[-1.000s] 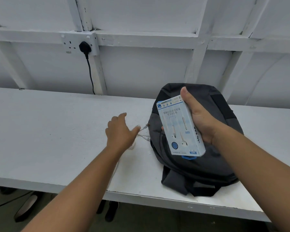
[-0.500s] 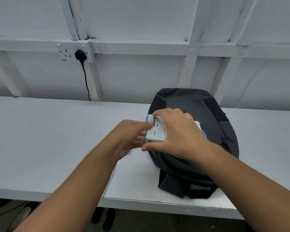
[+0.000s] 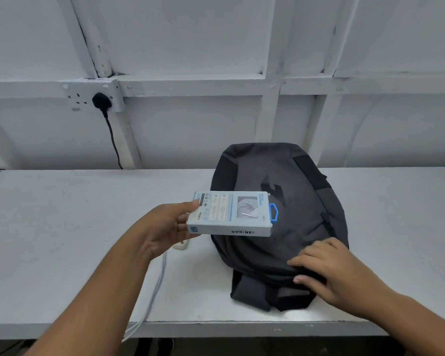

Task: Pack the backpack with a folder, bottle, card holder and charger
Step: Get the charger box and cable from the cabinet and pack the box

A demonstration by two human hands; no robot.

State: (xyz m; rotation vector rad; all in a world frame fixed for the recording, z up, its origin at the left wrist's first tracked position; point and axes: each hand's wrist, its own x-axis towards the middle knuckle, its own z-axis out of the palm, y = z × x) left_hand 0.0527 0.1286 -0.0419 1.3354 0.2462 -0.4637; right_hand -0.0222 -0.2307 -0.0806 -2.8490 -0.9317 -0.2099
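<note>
two hands: both of ours are in view, bare forearms reaching in from the bottom corners.
left hand (image 3: pixel 165 227): it is raised above the table, palm turned toward the right, fingers curled round the short end of a pale blue box; thumb on the upper face, the other fingers beneath.
box (image 3: pixel 230 214): we hold it level and lengthwise, its printed back facing up, the side edge reading "in-ear" upside down toward us. a blue hang tab (image 3: pixel 274 213) sticks out of the far end, over the backpack's left part.
right hand (image 3: pixel 329 269): it lies palm down on the near right part of the backpack, fingers spread and slightly bent, pressing on the fabric; it grips nothing that we can see.
backpack (image 3: pixel 293 201): dark grey, lying flat on the white table (image 3: pixel 62 227), its top toward the wall and its straps bunched at the near edge. we cannot tell whether any zip is open.
charger (image 3: pixel 181 245): a white block shows just under our left hand, beside the backpack; its pale cable (image 3: pixel 157 283) runs toward us and drops over the table's front edge.
wall: a white socket (image 3: pixel 95 95) with a black plug (image 3: pixel 102 100) sits on the rail at left, its black cord hanging behind the table.
</note>
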